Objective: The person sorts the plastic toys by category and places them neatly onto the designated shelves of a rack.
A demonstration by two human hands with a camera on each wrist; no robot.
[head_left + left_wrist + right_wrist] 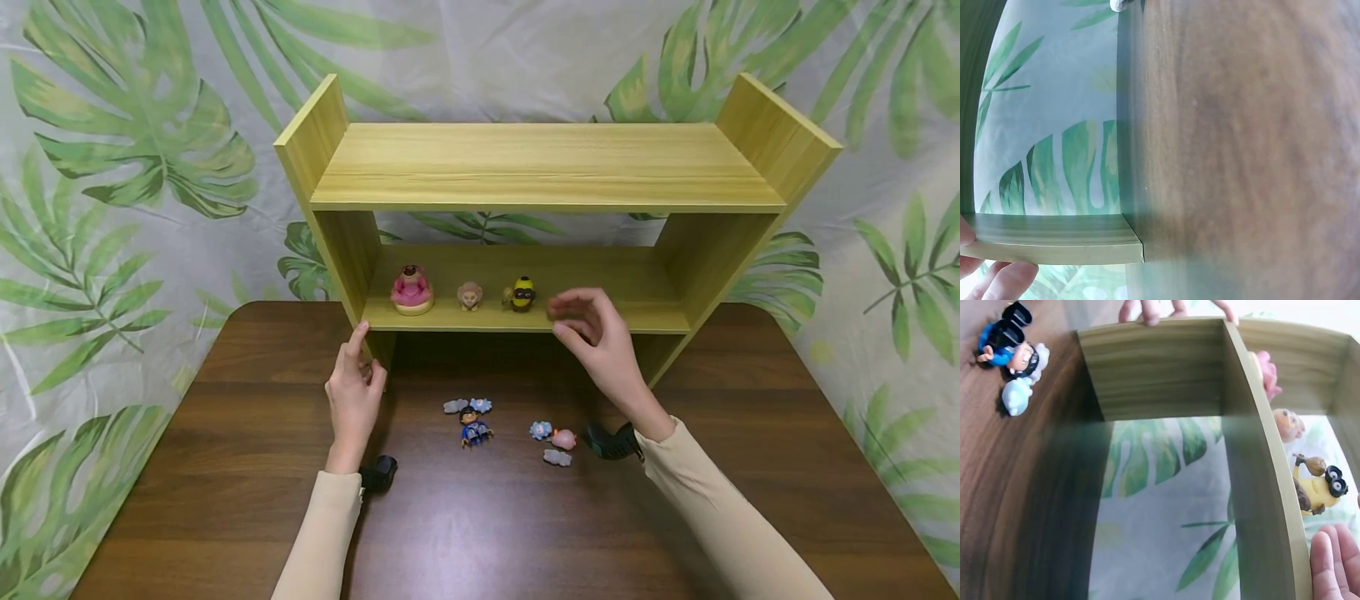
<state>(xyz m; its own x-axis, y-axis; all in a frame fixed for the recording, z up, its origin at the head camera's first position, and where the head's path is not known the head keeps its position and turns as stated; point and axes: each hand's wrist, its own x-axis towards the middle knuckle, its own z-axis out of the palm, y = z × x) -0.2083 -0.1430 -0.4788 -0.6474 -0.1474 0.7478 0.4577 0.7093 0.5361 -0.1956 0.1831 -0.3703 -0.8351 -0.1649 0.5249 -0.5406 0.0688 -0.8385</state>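
Toward the tabletop's (262, 467) far edge stands a wooden shelf (540, 167), leaf-print cloth (517, 67) behind. On its middle board (607, 267), near the front edge, three toys, left to right: pink bear (412, 292) by the left end, small lion (470, 296), yellow toy (522, 293) with black goggles, a round brown bit at its side. Right hand (607, 346) at that board's front edge, just right of the yellow toy; fingers bent, thumb apart from them, nothing seen held. Can't tell if it touches the board. Left hand (354, 396) has fingertips on the front edge of the shelf's left side panel (337, 258), index stretched to the middle board's left front corner; no toy in it. Hands well apart from each other.

Between shelf and tabletop's near edge, two groups: left, a doll (474, 429) in blue lying head toward the shelf, grey piece (454, 406) and blue piece (481, 405) by its head; right, a pink toy (564, 439) beside a blue-and-white piece (540, 430), another grey one (557, 457) nearer the near edge.
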